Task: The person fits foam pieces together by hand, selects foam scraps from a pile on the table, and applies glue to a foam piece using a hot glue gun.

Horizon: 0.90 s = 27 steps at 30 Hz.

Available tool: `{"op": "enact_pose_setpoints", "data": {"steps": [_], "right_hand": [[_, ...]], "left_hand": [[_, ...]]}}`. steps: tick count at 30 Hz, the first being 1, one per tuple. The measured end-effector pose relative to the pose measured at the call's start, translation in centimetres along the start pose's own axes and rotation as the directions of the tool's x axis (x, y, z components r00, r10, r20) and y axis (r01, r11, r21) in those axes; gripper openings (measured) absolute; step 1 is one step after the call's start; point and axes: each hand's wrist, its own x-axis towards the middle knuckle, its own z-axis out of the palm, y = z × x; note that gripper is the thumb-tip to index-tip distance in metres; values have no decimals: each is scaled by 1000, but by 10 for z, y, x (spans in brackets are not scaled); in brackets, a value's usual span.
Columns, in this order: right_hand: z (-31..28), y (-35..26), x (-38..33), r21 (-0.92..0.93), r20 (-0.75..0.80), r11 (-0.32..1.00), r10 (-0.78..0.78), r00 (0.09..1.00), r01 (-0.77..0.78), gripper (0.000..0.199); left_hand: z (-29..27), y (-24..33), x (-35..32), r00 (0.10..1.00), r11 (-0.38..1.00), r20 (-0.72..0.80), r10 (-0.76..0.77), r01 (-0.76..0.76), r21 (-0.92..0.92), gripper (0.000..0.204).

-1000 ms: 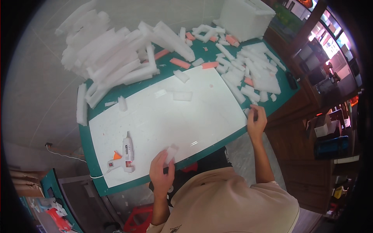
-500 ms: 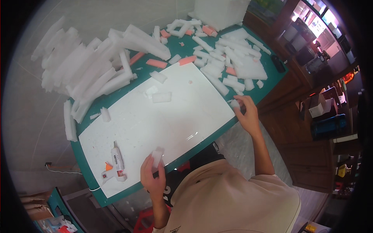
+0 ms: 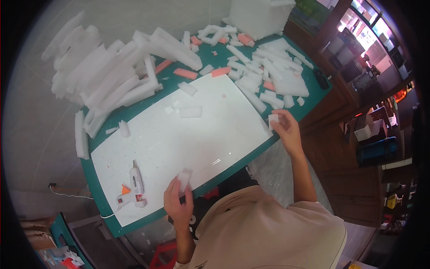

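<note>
My left hand (image 3: pixel 179 200) is closed round a small white foam block (image 3: pixel 184 176) above the near edge of a white board (image 3: pixel 156 148). Over the board's right corner, my right hand (image 3: pixel 287 129) pinches a smaller white foam piece (image 3: pixel 273 120) between thumb and fingers. A white glue gun (image 3: pixel 136 181) with an orange trigger lies on the board, left of my left hand. Toward the far side of the board rest a flat foam block (image 3: pixel 191 111) and another foam strip (image 3: pixel 187 88).
Long white foam strips (image 3: pixel 103 71) are heaped at the far left of the green table (image 3: pixel 204 58). More foam offcuts (image 3: pixel 268 62), with pink pieces (image 3: pixel 186 73) among them, cover the far right. Behind them stands a large white foam block (image 3: pixel 260 18). Wooden shelving (image 3: pixel 354 166) borders the right side.
My right hand has lifted slightly away from the pile with the small foam piece, which now shows clearly. My left hand keeps its foam block, nearly in place. The view has shifted a little.
</note>
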Motion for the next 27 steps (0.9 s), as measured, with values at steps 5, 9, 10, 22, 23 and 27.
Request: {"op": "enact_pose_setpoints", "data": {"steps": [5, 9, 10, 22, 23, 27], "right_hand": [[7, 4, 1, -101, 100, 995, -4, 995, 14, 24], [8, 20, -5, -164, 62, 986, 22, 998, -12, 22], [11, 21, -8, -142, 66, 990, 10, 998, -1, 24], [109, -9, -26, -122, 491, 993, 55, 870, 6, 31], [115, -11, -28, -68, 522, 996, -14, 853, 59, 32], [133, -16, -37, -47, 555, 999, 38, 831, -15, 30]], "left_hand": [[-6, -4, -2, 999, 999, 14, -32, 33, -9, 39], [-7, -5, 1, 1000, 995, -17, -21, 19, -95, 43], [-1, -2, 5, 997, 999, -70, -34, 31, -41, 44], [-76, -19, 4, 991, 986, -118, -70, 86, 141, 43], [-90, -31, 1, 992, 971, -100, -78, 98, 217, 44], [-134, -56, 7, 992, 906, 33, -124, 100, 412, 47]]}}
